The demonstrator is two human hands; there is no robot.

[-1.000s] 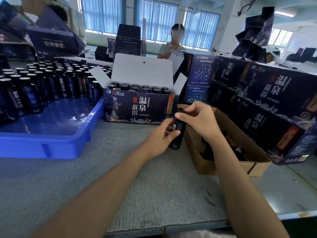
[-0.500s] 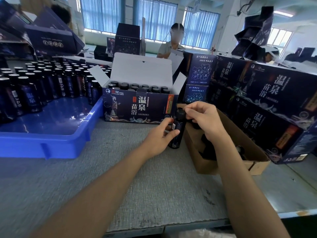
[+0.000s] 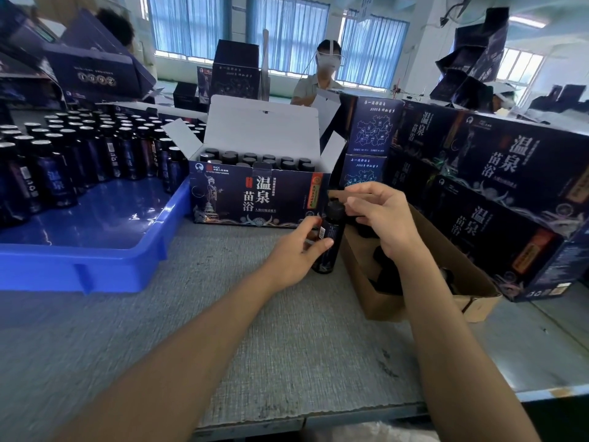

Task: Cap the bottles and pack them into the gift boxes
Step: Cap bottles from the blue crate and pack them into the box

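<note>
A small dark bottle (image 3: 330,240) stands upright on the grey table between my hands. My left hand (image 3: 294,250) grips its body from the left. My right hand (image 3: 379,215) pinches the black cap (image 3: 334,209) on the bottle's top. Behind them an open dark gift box (image 3: 255,199) holds several capped bottles, its white lid flap raised. A blue tray (image 3: 95,253) at the left carries several more dark bottles (image 3: 51,177).
A brown cardboard box (image 3: 446,256) with black caps inside sits under my right forearm. Closed gift boxes (image 3: 510,199) are stacked at the right. A person in a face shield (image 3: 325,68) stands behind the table. The table's front edge (image 3: 287,422) is near me.
My right hand has turned on the cap, its fingers shifting slightly. The bottle and my left hand stay in about the same place.
</note>
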